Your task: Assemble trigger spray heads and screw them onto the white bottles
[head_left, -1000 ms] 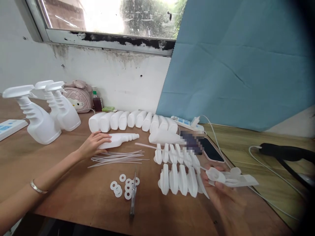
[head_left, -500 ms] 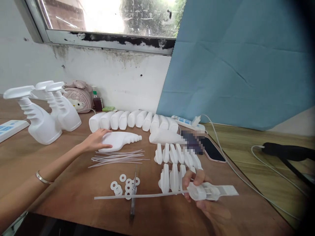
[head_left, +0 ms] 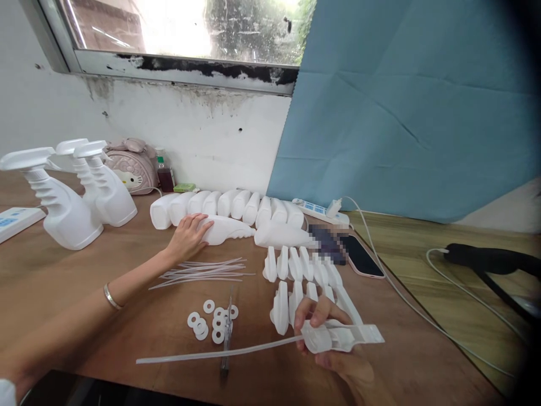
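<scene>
My left hand (head_left: pixel 188 237) is closed around the base end of a white plastic bottle (head_left: pixel 226 230), which lies on its side with its neck to the right. My right hand (head_left: pixel 323 332), near the front right, grips a white trigger spray head (head_left: pixel 319 339). From that head a thin clear dip tube (head_left: pixel 211 354) sticks out to the left, passing above a slim clear tool (head_left: pixel 227 332). Loose dip tubes (head_left: pixel 203 272) lie in front of my left hand. White ring washers (head_left: pixel 208 306) are spread nearer to me. Two rows of spray heads (head_left: pixel 282 307) lie beyond my right hand.
Several white bottles (head_left: pixel 228 204) lie in a row at the back, with another bottle (head_left: pixel 279 234) in front. Assembled spray bottles (head_left: pixel 70 208) stand at the left. A phone (head_left: pixel 362 256), a power strip (head_left: pixel 319 210) and a white cable (head_left: pixel 395 282) are at the right.
My left hand has moved right and slightly away from me, carrying the bottle along towards the other bottle. My right hand has shifted left with the spray head and its tube.
</scene>
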`<state>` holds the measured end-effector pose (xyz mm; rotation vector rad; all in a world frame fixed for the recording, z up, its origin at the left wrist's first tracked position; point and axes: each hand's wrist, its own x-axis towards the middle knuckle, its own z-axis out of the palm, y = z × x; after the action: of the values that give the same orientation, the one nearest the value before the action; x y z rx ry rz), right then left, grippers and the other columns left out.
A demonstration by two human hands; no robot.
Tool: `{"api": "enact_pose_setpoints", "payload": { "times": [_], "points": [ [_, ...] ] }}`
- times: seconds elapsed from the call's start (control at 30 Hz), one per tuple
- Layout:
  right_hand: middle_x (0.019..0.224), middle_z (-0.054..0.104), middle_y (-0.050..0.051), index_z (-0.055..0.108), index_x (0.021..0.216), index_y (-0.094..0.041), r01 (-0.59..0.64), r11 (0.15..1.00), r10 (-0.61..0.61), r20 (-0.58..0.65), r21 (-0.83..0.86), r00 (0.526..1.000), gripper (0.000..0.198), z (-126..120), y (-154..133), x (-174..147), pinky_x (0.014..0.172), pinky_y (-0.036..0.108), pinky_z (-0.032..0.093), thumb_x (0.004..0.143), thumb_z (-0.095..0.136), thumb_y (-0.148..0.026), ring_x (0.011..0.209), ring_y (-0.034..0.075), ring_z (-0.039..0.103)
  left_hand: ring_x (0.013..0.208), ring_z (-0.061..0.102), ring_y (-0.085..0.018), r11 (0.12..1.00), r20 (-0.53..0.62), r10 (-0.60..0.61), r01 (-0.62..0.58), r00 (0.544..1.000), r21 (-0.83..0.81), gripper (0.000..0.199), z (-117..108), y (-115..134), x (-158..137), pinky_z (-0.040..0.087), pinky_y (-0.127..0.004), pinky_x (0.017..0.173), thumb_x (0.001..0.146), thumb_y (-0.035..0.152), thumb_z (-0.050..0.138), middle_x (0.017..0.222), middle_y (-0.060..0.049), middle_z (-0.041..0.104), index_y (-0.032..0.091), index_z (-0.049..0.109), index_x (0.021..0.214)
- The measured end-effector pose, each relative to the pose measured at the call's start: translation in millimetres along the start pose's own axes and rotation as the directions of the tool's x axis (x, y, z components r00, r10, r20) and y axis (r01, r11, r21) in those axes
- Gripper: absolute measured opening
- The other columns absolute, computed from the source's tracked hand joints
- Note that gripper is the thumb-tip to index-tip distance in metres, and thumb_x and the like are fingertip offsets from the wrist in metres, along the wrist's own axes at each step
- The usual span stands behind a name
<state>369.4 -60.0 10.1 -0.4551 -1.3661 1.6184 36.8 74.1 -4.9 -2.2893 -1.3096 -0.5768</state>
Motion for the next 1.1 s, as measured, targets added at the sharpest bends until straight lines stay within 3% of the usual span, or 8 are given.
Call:
{"api": "enact_pose_setpoints", "payload": {
  "times": [0.4,0.5,0.57,0.67,0.73,0.8,0.9,1.1],
  "points": [
    [0.081,0.063,0.004,0.058,0.079,-0.024,0.089,0.988,-0.109,-0.157,-0.127,0.982,0.031,15,13,13,0.056,0.027,0.044,0.056,0.077,-0.032,0.066,0.016,0.055,0.125,0.034,-0.032,0.998,-0.007,0.056,-0.056,0.998,-0.032,0.036,6,11,10,0.013,-0.057,0.102,0.081,0.023,0.049,0.132,-0.016,0.042,0.019,0.049,0.117],
    [0.089,0.064,0.005,0.059,0.083,-0.025,0.048,0.977,-0.089,-0.190,-0.208,0.978,0.030,18,14,14,0.059,0.028,0.044,0.059,0.075,-0.034,0.071,0.017,0.057,0.126,0.034,-0.031,0.991,-0.116,0.077,-0.089,0.990,-0.099,0.039,-6,17,12,0.011,-0.056,0.103,0.082,0.030,0.049,0.134,-0.016,0.041,0.017,0.047,0.119],
    [0.098,0.063,0.008,0.059,0.084,-0.023,0.017,0.944,-0.089,-0.205,-0.328,0.975,0.029,22,13,14,0.065,0.030,0.046,0.061,0.075,-0.031,0.084,0.021,0.059,0.121,0.040,-0.028,0.969,-0.168,0.043,-0.082,0.985,-0.233,0.035,-27,28,14,0.021,-0.049,0.101,0.083,0.030,0.049,0.127,-0.015,0.049,0.015,0.050,0.115],
    [0.101,0.062,0.009,0.059,0.085,-0.022,0.003,0.894,-0.102,-0.196,-0.449,0.975,0.028,32,12,17,0.070,0.031,0.048,0.063,0.074,-0.026,0.091,0.022,0.059,0.096,0.056,-0.019,0.809,-0.015,0.063,-0.059,0.998,-0.585,0.022,-72,53,14,0.040,-0.034,0.085,0.087,0.027,0.044,0.098,-0.009,0.065,0.015,0.060,0.097],
    [0.097,0.063,0.008,0.059,0.087,-0.022,-0.015,0.888,-0.084,-0.195,-0.460,0.977,0.026,42,12,18,0.071,0.030,0.049,0.065,0.073,-0.025,0.087,0.020,0.060,0.081,0.059,-0.014,0.609,0.160,0.240,-0.020,0.957,-0.793,0.021,-101,72,11,0.043,-0.027,0.077,0.088,0.028,0.046,0.085,-0.003,0.067,0.018,0.064,0.087],
    [0.095,0.064,0.006,0.058,0.089,-0.022,-0.036,0.885,-0.059,-0.188,-0.464,0.980,0.026,52,13,19,0.071,0.029,0.050,0.067,0.071,-0.025,0.085,0.019,0.062,0.071,0.059,-0.012,0.528,0.256,0.339,0.042,0.905,-0.848,0.014,-119,90,3,0.043,-0.025,0.073,0.082,0.029,0.056,0.075,0.000,0.067,0.019,0.066,0.083],
    [0.092,0.066,0.005,0.059,0.090,-0.023,-0.046,0.868,-0.035,-0.153,-0.494,0.988,0.027,64,14,19,0.068,0.027,0.050,0.067,0.071,-0.027,0.083,0.019,0.063,0.061,0.056,-0.011,0.499,0.272,0.322,0.082,0.907,-0.863,0.011,-121,105,-14,0.042,-0.022,0.062,0.076,0.030,0.063,0.068,0.001,0.066,0.020,0.067,0.077],
    [0.086,0.070,0.003,0.061,0.090,-0.022,-0.076,0.789,0.007,-0.115,-0.610,0.993,0.027,73,13,17,0.061,0.025,0.050,0.066,0.072,-0.031,0.074,0.019,0.065,0.062,0.052,-0.012,0.603,0.232,0.372,-0.043,0.899,-0.797,0.016,-114,103,-38,0.036,-0.027,0.065,0.083,0.021,0.050,0.065,-0.002,0.060,0.023,0.066,0.081]
  ]
}}
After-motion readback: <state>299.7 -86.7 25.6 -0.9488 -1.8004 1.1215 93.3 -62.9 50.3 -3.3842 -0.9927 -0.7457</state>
